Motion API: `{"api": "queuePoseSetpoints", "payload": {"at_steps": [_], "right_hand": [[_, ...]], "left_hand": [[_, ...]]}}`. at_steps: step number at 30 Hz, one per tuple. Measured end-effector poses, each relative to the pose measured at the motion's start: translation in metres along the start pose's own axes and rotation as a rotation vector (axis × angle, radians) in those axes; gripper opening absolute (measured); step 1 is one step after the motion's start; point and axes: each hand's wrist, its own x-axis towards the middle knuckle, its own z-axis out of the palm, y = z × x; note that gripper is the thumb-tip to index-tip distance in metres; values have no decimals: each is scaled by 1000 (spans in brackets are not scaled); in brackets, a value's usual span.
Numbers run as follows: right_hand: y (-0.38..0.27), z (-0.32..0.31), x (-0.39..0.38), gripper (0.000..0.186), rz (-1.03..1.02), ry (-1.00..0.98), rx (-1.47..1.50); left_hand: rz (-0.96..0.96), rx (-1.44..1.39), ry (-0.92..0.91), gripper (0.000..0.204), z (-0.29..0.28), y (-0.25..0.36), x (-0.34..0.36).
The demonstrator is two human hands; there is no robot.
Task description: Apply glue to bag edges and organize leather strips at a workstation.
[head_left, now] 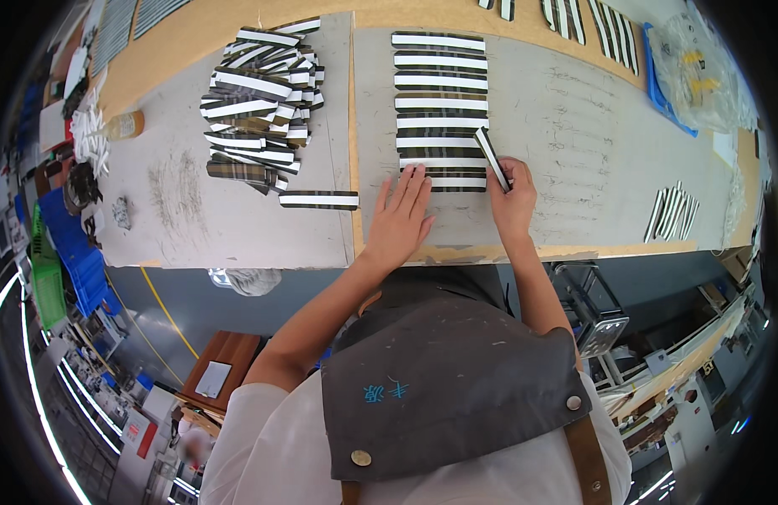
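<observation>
In front of me, a column of dark plaid strips [441,82] with white bands lies side by side on the grey tabletop. My left hand [399,217] rests flat on the column's near end, fingers stretched over the lowest strips. At the column's right edge, my right hand [514,200] pinches a narrow dark strip with a white band [487,153] between thumb and fingers. That strip stands tilted, its far tip close to the row. To the left is a heaped pile of similar strips [253,87]. One loose strip [319,199] lies just below the pile.
An amber bottle [125,125] stands at the left. On the right lie a small group of narrow strips [673,215] and a clear plastic bag [696,71] beside a blue tray [658,93]. More strips [612,35] line the far edge. Below the table stands a metal cart [604,328].
</observation>
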Motion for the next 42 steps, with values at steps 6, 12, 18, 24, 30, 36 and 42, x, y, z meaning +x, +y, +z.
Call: {"api": "queuePoseSetpoints", "payload": {"at_steps": [6,12,18,24,30,36,42], "right_hand": [[-4,-1,-1,14,49,-39,48],[-3,-3,-2,13,95,-53,75],[-7,-12,-9,21,11,-149,30],[-20,-13,-20,30,-364,-420,-97],[-17,-19,-30,24,55,-591,309],[1,-19,-29,13,242,-514,265],[1,-9,-34,8,15,-295,52]], "left_hand": [[4,82,-1,54,7,-9,1],[-8,74,4,53,0,-7,-1],[134,4,1,51,3,-12,-11],[-557,-1494,218,35,-18,1,0],[-718,-1317,123,13,-1,-10,-16],[-575,-795,312,13,13,-8,-15],[-191,-301,348,13,15,-13,-8]]}}
